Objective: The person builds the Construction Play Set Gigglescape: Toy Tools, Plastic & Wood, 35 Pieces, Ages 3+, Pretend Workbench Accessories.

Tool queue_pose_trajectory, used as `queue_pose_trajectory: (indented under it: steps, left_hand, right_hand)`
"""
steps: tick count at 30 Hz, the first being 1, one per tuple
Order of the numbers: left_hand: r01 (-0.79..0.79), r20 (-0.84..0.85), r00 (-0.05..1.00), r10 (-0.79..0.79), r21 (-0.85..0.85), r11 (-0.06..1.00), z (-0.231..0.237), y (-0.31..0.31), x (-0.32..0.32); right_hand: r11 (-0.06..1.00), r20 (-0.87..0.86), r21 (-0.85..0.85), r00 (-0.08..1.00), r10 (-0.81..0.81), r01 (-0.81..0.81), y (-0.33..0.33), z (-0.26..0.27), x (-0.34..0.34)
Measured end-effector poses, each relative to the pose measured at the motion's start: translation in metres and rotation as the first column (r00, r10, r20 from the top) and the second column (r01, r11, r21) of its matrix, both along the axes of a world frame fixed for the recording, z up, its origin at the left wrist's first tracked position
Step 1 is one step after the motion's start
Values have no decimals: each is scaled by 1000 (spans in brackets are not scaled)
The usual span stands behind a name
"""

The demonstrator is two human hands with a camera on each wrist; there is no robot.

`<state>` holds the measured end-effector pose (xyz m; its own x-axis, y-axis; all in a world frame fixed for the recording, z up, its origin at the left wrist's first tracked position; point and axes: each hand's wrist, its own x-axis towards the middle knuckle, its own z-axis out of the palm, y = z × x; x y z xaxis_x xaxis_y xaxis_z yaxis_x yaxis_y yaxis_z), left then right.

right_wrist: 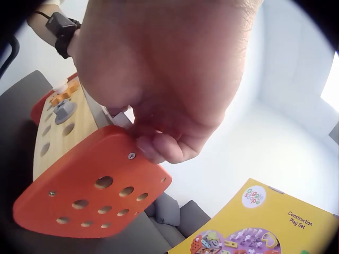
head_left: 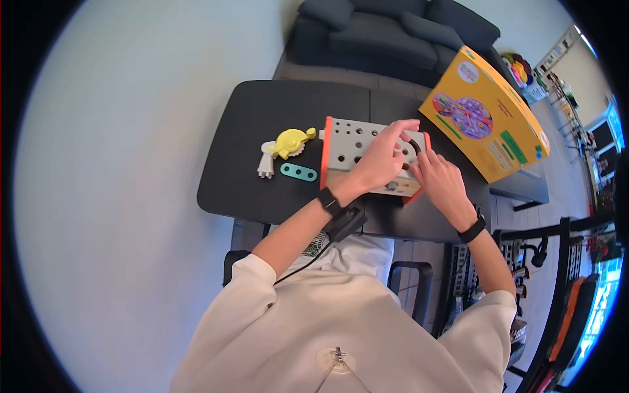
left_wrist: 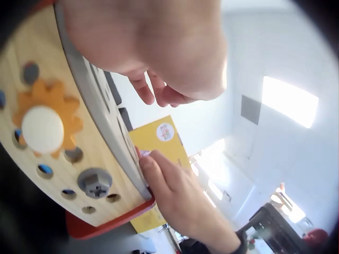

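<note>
A toy workbench (head_left: 347, 134) has a grey top full of holes, a pale wooden front and red end panels (right_wrist: 95, 196). Over the right part of its top is my left hand (head_left: 381, 157), fingers bent and spread from the thumb. My right hand (head_left: 440, 180) has its fingertips at the top's right end, close to a dark curved shape (head_left: 415, 147). Its fingers bend inward above the red panel in the right wrist view; I cannot tell whether they pinch anything. On the wooden front sit an orange gear (left_wrist: 74, 100) with a white cap and a grey bolt (left_wrist: 96, 182).
Left of the workbench lie a yellow toy saw (head_left: 290, 141) with a pale grey handle and a teal strip (head_left: 299, 172) with three holes. A large yellow box (head_left: 485, 124) stands at the right of the black table (head_left: 242, 118). A dark sofa (head_left: 380, 39) is beyond.
</note>
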<state>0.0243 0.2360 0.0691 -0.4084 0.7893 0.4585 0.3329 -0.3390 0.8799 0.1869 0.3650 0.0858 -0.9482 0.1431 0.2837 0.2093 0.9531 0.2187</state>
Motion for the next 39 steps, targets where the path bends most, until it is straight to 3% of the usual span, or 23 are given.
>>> queue_pose_trajectory:
  steps: [3, 5, 7, 9, 12, 15, 16, 18, 22, 25, 27, 28, 30, 31, 33, 36, 39]
  left_hand:
    - [-116, -100, 988, 115, -5, 993, 6, -47, -28]
    - [-321, -152, 939, 309, -63, 945, 6, -88, -51]
    - [-589, -404, 746, 530, -28, 808, -16, -121, -86]
    - [-750, -528, 625, 576, -199, 631, -53, -155, -123]
    - [-792, -628, 610, 483, -497, 354, -89, -183, -151]
    - [-753, -594, 655, 468, -562, 342, -90, -186, -150]
    - [-754, -594, 655, 468, -560, 344, -88, -186, -152]
    - [-617, -542, 787, 295, -703, 353, -86, -185, -154]
    - [-655, -612, 753, 242, -662, 364, -90, -177, -172]
    - [-521, -329, 848, 416, -661, 539, -74, -165, -188]
    - [-535, -244, 841, 483, -505, 678, -48, -144, -184]
    - [-533, -242, 842, 481, -504, 679, -36, -134, -177]
    - [-337, -8, 940, 341, -173, 925, -10, -111, -158]
    - [-334, -131, 939, 318, -131, 933, 6, -102, -147]
    - [-252, -223, 950, 219, -131, 959, 29, -89, -129]
    - [-136, -166, 982, 92, -274, 952, 33, -73, -121]
    - [-145, -216, 973, 85, -278, 950, 21, -66, -125]
  right_hand:
    - [999, -11, -33, 1000, -19, 19, -2, 2, 0]
    - [997, -13, -70, 999, -41, 40, -2, -1, -1]
    - [994, -3, -100, 999, -42, 42, -4, 0, -1]
    - [991, 0, -116, 998, -61, 60, -4, -1, -1]
    - [989, 14, -127, 997, -71, 72, -4, -2, -2]
    - [984, 10, -168, 998, -57, 58, -1, -1, -2]
    - [984, 9, -167, 998, -58, 58, -2, 0, -2]
    - [984, 28, -172, 999, -44, 49, -2, 3, -3]
    - [980, 19, -195, 999, -37, 40, 0, 3, -2]
    - [980, 24, -192, 999, -44, 48, -1, 6, -4]
    - [983, 24, -183, 999, -24, 28, 0, 9, -4]
    - [983, 25, -182, 999, -26, 30, 0, 11, -5]
    - [987, 62, -159, 998, -21, 30, 0, 14, -7]
    - [987, 64, -157, 998, -21, 31, 0, 13, -8]
    - [988, 67, -152, 997, -31, 41, 0, 12, -9]
    - [973, 123, -210, 990, -74, 99, -4, 16, -9]
    - [971, 114, -221, 991, -72, 96, -4, 16, -7]
